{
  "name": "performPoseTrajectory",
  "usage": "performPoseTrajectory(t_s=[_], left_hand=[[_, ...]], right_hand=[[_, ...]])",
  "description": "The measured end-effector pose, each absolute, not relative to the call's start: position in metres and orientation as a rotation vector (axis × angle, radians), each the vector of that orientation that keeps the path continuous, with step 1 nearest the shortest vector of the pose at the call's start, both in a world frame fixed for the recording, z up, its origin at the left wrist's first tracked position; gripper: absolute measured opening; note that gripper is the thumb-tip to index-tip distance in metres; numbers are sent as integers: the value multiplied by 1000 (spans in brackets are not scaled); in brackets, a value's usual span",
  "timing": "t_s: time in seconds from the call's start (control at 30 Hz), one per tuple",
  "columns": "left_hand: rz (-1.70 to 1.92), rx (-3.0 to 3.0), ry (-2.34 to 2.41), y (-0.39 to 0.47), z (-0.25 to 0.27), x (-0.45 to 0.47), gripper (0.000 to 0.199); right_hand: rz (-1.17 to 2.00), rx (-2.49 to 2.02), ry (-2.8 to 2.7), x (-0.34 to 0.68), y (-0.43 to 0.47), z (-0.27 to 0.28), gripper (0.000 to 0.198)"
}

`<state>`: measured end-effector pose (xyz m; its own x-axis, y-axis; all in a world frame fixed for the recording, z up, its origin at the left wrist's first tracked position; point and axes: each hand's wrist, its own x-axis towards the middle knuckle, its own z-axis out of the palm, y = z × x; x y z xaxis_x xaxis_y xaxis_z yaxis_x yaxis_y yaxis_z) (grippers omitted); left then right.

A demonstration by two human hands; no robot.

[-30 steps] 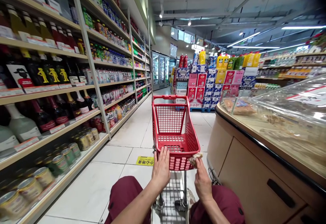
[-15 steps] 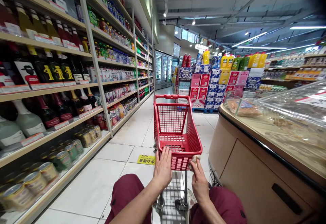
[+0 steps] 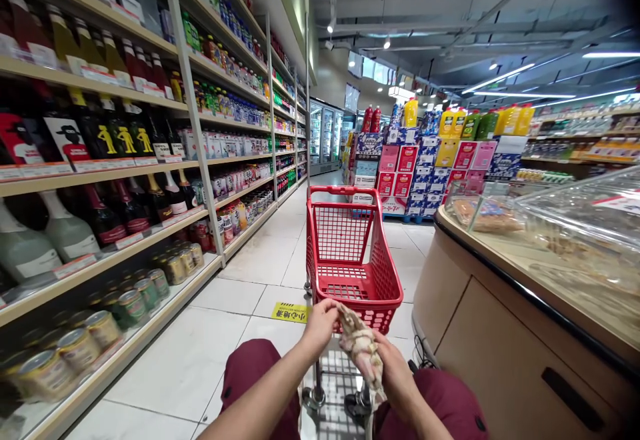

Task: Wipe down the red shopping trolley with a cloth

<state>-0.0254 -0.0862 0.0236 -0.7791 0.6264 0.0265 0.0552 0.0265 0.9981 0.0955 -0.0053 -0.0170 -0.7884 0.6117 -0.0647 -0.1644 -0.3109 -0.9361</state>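
A crumpled, stained cloth [image 3: 361,348] stretches between my two hands, just on the near side of a red shopping cart [image 3: 391,273]. My left hand [image 3: 320,327] pinches the cloth's upper left end. The lower right part is gripped by my right hand [image 3: 395,367], whose fingers are partly hidden behind the fabric. The cart's plastic basket has a grid of holes and holds nothing that I can see. Below it show the metal frame and dark wheels [image 3: 314,397], between my knees.
Shelves of bottles and cans [image 3: 125,167] run along the left. A curved counter [image 3: 480,307] with clear covers stands close on the right. Stacked drink boxes [image 3: 400,167] are ahead. A yellow floor sticker [image 3: 289,312] lies left of the cart on white tiles.
My left hand has left the cart's near rim and taken hold of the cloth. My right hand has drawn the cloth off the rim's right corner, and the cloth is now spread out more.
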Motion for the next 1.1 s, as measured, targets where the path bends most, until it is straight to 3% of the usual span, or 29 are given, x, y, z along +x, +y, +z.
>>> performPoseTrajectory(t_s=[0.1, 0.2, 0.43, 0.7, 0.87, 0.97, 1.1], left_hand=[[1907, 648, 1955, -85, 31, -34, 11], [1989, 636, 1997, -83, 40, -37, 7], [2179, 558, 1934, -92, 61, -43, 8], [2083, 610, 1827, -90, 76, -20, 7], [1996, 713, 1711, -94, 93, -6, 4], [2058, 627, 1546, -99, 100, -10, 10], [2131, 519, 1588, -107, 103, -27, 10]], right_hand=[[2331, -533, -1242, 89, -23, -13, 51], [2339, -460, -1233, 82, -37, -11, 61], [2098, -477, -1567, 82, -26, -17, 26], [2051, -341, -1684, 86, -18, 19, 43], [1612, -495, -1664, 87, -13, 19, 41], [1714, -581, -1491, 89, -9, 10, 28], [1943, -649, -1349, 90, -7, -1, 27]])
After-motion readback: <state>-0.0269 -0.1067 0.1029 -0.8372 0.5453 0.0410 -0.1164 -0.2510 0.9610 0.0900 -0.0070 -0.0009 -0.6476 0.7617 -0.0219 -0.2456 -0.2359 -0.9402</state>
